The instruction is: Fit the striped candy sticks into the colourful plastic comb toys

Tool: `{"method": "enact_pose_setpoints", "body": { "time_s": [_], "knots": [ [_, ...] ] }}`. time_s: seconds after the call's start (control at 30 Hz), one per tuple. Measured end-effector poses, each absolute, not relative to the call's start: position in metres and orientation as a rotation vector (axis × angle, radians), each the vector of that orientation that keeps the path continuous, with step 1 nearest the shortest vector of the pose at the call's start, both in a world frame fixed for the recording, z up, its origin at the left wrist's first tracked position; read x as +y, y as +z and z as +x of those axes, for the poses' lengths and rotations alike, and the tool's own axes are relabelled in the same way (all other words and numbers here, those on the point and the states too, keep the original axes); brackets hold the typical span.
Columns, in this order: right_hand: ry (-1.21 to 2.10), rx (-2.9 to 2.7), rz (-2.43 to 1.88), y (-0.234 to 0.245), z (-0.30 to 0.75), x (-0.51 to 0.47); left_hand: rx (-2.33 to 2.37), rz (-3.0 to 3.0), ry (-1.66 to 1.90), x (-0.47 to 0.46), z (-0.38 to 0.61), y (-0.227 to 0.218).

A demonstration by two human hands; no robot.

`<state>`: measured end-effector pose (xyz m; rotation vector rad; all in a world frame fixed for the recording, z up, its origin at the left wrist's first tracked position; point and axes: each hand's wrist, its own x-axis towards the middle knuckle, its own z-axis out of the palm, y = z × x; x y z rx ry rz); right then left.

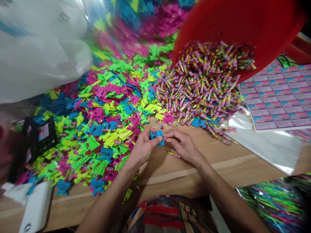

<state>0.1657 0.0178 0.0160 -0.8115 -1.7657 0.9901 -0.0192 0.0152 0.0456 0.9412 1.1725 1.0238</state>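
My left hand (143, 146) pinches a small blue plastic comb-like piece (156, 136) over the wooden table (218, 161). My right hand (181, 142) meets it from the right, its fingers closed on a small candy tube pressed against the blue piece. Just beyond the hands lies a heap of small striped candy tubes (204, 84), spilling from a tilted red basin (238, 29). To the left spreads a wide pile of green, pink, yellow and blue plastic pieces (102, 113). One loose tube (175, 155) lies under my right hand.
A printed sticker sheet (279, 97) lies at the right on clear plastic film (267, 142). A large white plastic bag (41, 48) fills the upper left. A black crate (39, 136) stands at the left edge, and a white object (36, 207) sits at the lower left.
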Motion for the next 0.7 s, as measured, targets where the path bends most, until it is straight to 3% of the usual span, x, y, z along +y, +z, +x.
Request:
{"method": "enact_pose_setpoints", "body": {
  "time_s": [0.7],
  "knots": [
    [1.068,-1.589,-1.049,0.013,0.158,0.008,1.101,0.839,0.954,0.005,-0.026,0.049]
  ]
}}
